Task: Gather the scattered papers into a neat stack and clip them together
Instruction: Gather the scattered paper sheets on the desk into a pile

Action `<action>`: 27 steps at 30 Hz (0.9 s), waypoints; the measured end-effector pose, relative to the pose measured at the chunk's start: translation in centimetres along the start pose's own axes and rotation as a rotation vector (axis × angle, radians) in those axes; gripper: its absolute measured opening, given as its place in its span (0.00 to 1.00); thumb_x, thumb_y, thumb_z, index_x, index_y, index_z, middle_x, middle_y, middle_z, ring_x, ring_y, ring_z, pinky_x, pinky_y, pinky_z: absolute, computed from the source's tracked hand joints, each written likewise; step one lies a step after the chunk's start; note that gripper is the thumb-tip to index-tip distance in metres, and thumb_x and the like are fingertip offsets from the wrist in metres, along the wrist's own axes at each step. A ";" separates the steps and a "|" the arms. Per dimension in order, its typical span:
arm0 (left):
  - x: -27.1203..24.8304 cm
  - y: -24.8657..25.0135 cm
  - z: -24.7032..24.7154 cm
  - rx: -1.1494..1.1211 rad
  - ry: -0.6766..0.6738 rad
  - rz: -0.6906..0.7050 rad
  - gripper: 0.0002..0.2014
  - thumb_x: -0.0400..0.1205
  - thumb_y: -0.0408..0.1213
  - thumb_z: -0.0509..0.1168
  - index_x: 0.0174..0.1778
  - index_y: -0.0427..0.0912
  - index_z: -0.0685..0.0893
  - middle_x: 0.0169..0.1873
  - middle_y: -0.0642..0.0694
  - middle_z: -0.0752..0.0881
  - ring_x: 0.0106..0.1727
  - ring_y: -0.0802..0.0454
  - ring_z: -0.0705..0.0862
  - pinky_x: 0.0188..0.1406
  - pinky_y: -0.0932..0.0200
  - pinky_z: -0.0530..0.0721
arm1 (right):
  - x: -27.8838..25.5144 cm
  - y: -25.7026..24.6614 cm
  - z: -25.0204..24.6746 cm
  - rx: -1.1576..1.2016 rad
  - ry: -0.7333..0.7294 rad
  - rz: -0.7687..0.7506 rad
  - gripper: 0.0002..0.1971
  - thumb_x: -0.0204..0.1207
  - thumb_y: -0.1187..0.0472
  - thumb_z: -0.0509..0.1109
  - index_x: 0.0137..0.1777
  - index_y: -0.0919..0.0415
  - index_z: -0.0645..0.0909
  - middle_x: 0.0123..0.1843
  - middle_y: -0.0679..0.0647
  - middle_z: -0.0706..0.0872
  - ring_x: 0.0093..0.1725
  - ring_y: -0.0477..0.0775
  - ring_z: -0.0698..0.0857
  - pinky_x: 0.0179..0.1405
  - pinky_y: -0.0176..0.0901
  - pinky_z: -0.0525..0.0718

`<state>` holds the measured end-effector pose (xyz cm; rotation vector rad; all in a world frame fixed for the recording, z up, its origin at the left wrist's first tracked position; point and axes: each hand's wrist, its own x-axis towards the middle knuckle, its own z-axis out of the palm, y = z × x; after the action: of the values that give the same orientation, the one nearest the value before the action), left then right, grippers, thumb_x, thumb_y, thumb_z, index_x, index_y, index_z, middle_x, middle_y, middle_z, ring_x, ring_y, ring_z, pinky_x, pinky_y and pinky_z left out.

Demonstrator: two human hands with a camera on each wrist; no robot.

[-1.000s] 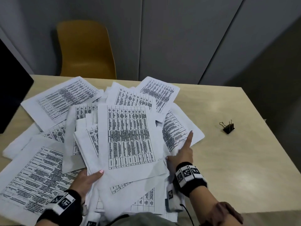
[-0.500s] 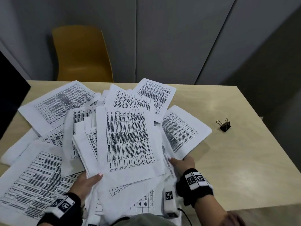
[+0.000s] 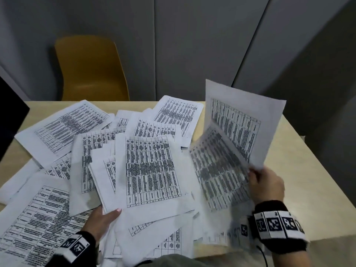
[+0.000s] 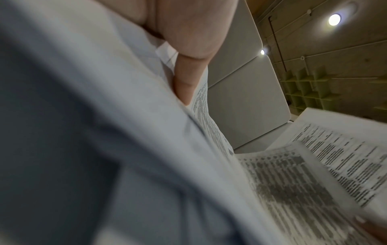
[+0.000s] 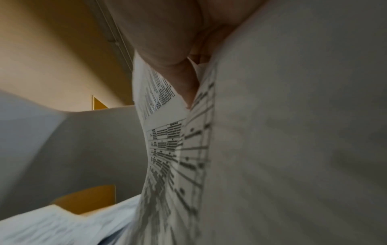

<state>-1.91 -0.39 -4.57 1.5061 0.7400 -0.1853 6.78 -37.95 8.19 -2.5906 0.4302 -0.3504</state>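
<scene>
Printed sheets lie scattered and overlapping across the pale wooden table. My left hand grips the near edge of the central bundle, thumb on top and fingers underneath; the left wrist view shows that thumb pressed on paper. My right hand pinches two or more sheets by their lower corner and holds them raised and tilted above the table's right side, one of them blurred. In the right wrist view the thumb clamps these sheets. The binder clip shows in no view.
A yellow chair stands behind the table's far edge, against grey wall panels. A dark screen juts in at the left edge. Bare tabletop shows to the right of the papers, and the table's right edge runs diagonally.
My right hand has taken hold of sheets at the right of the pile and lifted them up off the table; they now cover the spot where the binder clip lay. The left hand kept its hold.
</scene>
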 end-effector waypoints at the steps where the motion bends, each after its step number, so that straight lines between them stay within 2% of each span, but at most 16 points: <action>1: 0.1 -0.2 -0.1 -0.001 -0.003 0.006 0.13 0.70 0.35 0.74 0.49 0.40 0.82 0.53 0.36 0.87 0.57 0.39 0.84 0.68 0.40 0.75 | 0.3 -0.4 -0.4 0.024 0.072 -0.037 0.19 0.73 0.59 0.58 0.46 0.74 0.84 0.40 0.76 0.86 0.41 0.74 0.85 0.36 0.49 0.74; 3: 0.2 -0.4 -0.1 0.001 0.007 0.009 0.15 0.73 0.31 0.72 0.56 0.37 0.81 0.55 0.35 0.87 0.58 0.38 0.84 0.69 0.40 0.74 | 1.0 -1.2 -1.2 0.081 0.196 -0.087 0.20 0.68 0.59 0.56 0.43 0.75 0.82 0.35 0.77 0.85 0.36 0.75 0.84 0.35 0.44 0.66; 6: 0.5 -0.8 -0.1 0.001 0.010 -0.001 0.16 0.77 0.25 0.67 0.61 0.32 0.79 0.56 0.33 0.87 0.58 0.38 0.84 0.68 0.42 0.75 | 2.1 -2.7 -2.5 0.171 0.360 -0.157 0.11 0.70 0.65 0.60 0.41 0.73 0.80 0.31 0.76 0.82 0.31 0.75 0.82 0.33 0.39 0.59; 8: 0.7 -1.0 -0.2 0.008 0.009 -0.002 0.17 0.77 0.27 0.68 0.62 0.33 0.79 0.55 0.35 0.87 0.58 0.38 0.85 0.68 0.42 0.75 | 2.7 -3.3 -2.4 0.294 0.370 -0.126 0.05 0.66 0.66 0.62 0.37 0.68 0.78 0.29 0.70 0.80 0.30 0.71 0.79 0.30 0.40 0.55; 9: 0.7 -1.0 -0.2 0.011 0.009 -0.002 0.17 0.77 0.28 0.68 0.62 0.34 0.79 0.55 0.35 0.87 0.58 0.38 0.85 0.67 0.42 0.75 | 2.9 -3.6 -2.2 0.373 0.342 -0.104 0.03 0.65 0.65 0.63 0.36 0.64 0.77 0.28 0.63 0.80 0.31 0.68 0.78 0.29 0.41 0.58; 10: 0.7 -1.1 -0.2 0.016 0.013 -0.002 0.16 0.77 0.28 0.68 0.61 0.34 0.80 0.54 0.36 0.87 0.58 0.38 0.84 0.66 0.44 0.75 | 2.9 -4.1 -1.9 0.449 0.302 -0.088 0.02 0.64 0.62 0.64 0.36 0.60 0.77 0.28 0.54 0.80 0.32 0.62 0.78 0.29 0.42 0.63; 12: 0.7 -1.0 -0.2 0.019 0.009 0.010 0.13 0.78 0.26 0.66 0.59 0.34 0.80 0.53 0.35 0.87 0.57 0.39 0.84 0.64 0.46 0.75 | 2.6 -5.2 -1.2 0.627 0.190 -0.063 0.04 0.67 0.64 0.68 0.41 0.61 0.81 0.31 0.45 0.83 0.28 0.38 0.78 0.31 0.37 0.75; 13: 0.6 -1.0 -0.1 0.016 0.007 0.021 0.13 0.78 0.25 0.66 0.58 0.35 0.79 0.53 0.35 0.86 0.56 0.39 0.84 0.63 0.47 0.75 | 2.2 -5.8 -0.7 0.700 0.120 -0.034 0.05 0.70 0.70 0.69 0.45 0.66 0.83 0.32 0.45 0.84 0.26 0.30 0.78 0.30 0.27 0.77; 14: 0.5 -0.8 0.0 0.024 0.008 0.023 0.13 0.79 0.25 0.65 0.59 0.34 0.79 0.52 0.35 0.86 0.55 0.39 0.84 0.62 0.47 0.76 | 1.6 -6.2 0.2 0.733 0.043 0.011 0.05 0.72 0.75 0.68 0.46 0.69 0.82 0.30 0.43 0.84 0.24 0.24 0.76 0.27 0.17 0.73; 16: 0.4 -0.7 0.0 0.012 0.002 0.013 0.14 0.79 0.25 0.63 0.61 0.32 0.79 0.53 0.35 0.86 0.54 0.39 0.84 0.61 0.47 0.77 | -0.2 -6.6 2.8 0.728 -0.087 0.117 0.05 0.73 0.76 0.66 0.46 0.69 0.80 0.28 0.47 0.81 0.24 0.27 0.75 0.21 0.17 0.70; 18: 0.3 -0.6 0.1 -0.023 0.029 0.012 0.14 0.80 0.28 0.63 0.62 0.34 0.80 0.56 0.36 0.86 0.56 0.40 0.84 0.63 0.46 0.77 | -1.8 -6.0 6.4 0.705 -0.140 0.200 0.06 0.73 0.72 0.66 0.48 0.66 0.80 0.36 0.55 0.81 0.35 0.46 0.79 0.29 0.32 0.76; 20: 0.3 -0.3 0.3 -0.120 0.044 -0.009 0.16 0.82 0.36 0.63 0.65 0.36 0.79 0.60 0.42 0.84 0.62 0.44 0.81 0.70 0.47 0.71 | -3.2 -5.1 9.6 0.657 -0.227 0.235 0.06 0.75 0.66 0.66 0.50 0.60 0.80 0.41 0.57 0.84 0.43 0.55 0.82 0.41 0.42 0.78; 22: 0.4 -0.1 0.4 -0.185 0.042 -0.004 0.20 0.83 0.41 0.61 0.69 0.37 0.76 0.61 0.48 0.79 0.67 0.50 0.75 0.73 0.51 0.63 | -4.4 -4.3 11.5 0.585 -0.311 0.257 0.08 0.77 0.63 0.65 0.55 0.59 0.79 0.44 0.57 0.86 0.46 0.60 0.85 0.44 0.44 0.80; 23: 0.3 -0.1 0.4 -0.192 0.027 0.001 0.20 0.83 0.42 0.61 0.69 0.38 0.76 0.60 0.50 0.78 0.67 0.52 0.74 0.73 0.52 0.63 | -4.7 -4.1 12.1 0.551 -0.346 0.268 0.10 0.78 0.62 0.64 0.58 0.60 0.78 0.46 0.57 0.86 0.46 0.60 0.85 0.43 0.43 0.80; 25: 0.3 -0.3 0.3 -0.130 -0.013 0.012 0.14 0.78 0.40 0.69 0.57 0.39 0.82 0.54 0.50 0.86 0.62 0.49 0.80 0.71 0.50 0.69 | -5.2 -4.2 12.4 0.530 -0.390 0.274 0.11 0.80 0.63 0.60 0.61 0.57 0.75 0.44 0.54 0.84 0.40 0.57 0.84 0.38 0.39 0.78; 27: 0.1 -0.6 0.1 -0.025 -0.029 0.030 0.12 0.71 0.33 0.76 0.48 0.39 0.84 0.43 0.51 0.91 0.54 0.44 0.86 0.66 0.43 0.77 | -5.0 -4.3 12.5 0.493 -0.392 0.239 0.12 0.82 0.62 0.57 0.63 0.55 0.72 0.42 0.53 0.82 0.38 0.57 0.81 0.39 0.39 0.76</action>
<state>-2.12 -0.55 -5.12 1.4870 0.6944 -0.1743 7.17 -27.31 -1.05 -2.0330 0.4398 0.1248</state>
